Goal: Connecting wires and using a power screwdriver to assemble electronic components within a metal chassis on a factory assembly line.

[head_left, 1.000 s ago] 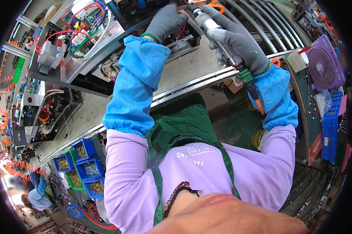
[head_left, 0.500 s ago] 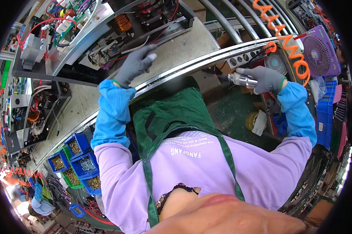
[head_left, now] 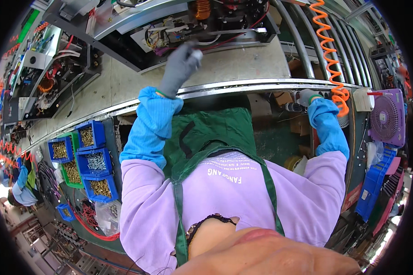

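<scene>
Chassis [head_left: 220, 27] open, likely between steps; left hand [head_left: 179, 68] near, right hand [head_left: 304, 96] at dark tool [head_left: 295, 108]; grips unclear; next needs steadiness.

Left: five blue bins [head_left: 96, 173], one green bin [head_left: 74, 185] are sitting. Right: one handheld tool [head_left: 295, 108], one purple fan [head_left: 383, 117] are showing.

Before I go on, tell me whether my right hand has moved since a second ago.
Yes: the right hand came nearer, from mostly beyond the metal bench rail to its near side.
</scene>
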Demonstrator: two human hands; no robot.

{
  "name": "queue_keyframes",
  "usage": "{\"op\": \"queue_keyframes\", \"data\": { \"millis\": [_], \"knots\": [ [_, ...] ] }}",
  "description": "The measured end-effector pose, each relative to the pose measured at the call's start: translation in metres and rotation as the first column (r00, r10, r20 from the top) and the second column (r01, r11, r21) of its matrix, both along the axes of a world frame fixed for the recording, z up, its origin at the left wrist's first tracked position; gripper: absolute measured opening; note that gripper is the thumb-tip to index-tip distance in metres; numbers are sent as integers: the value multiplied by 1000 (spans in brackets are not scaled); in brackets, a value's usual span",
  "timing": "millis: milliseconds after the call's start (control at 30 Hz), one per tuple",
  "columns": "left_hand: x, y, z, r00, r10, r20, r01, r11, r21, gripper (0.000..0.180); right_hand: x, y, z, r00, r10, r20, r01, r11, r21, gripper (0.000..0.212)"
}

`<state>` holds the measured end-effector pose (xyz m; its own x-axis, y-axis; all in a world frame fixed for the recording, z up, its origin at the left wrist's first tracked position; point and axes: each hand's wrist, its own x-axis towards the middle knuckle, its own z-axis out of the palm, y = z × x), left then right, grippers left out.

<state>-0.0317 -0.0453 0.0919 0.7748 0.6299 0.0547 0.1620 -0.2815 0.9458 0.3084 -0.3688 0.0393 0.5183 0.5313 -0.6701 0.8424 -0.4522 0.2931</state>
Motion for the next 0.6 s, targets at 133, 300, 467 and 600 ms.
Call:
{"op": "queue_keyframes", "data": {
  "millis": [133,300,467,600],
  "knots": [
    [17,11,20,789,456,411,-252,851,-460,16,42,69,33,994,45,100,-92,837,539,36],
    [38,13,23,730,578,365,-87,608,-789,14,12,177,164,126,716,-687,990,-134,42,38],
    [24,25,20,891,317,327,-125,861,-493,23,4,193,175,577,361,-733,811,-359,461,21],
    [37,27,17,940,200,276,-92,929,-358,25,12,193,167,701,175,-692,698,-370,613,38]
  ]
}}
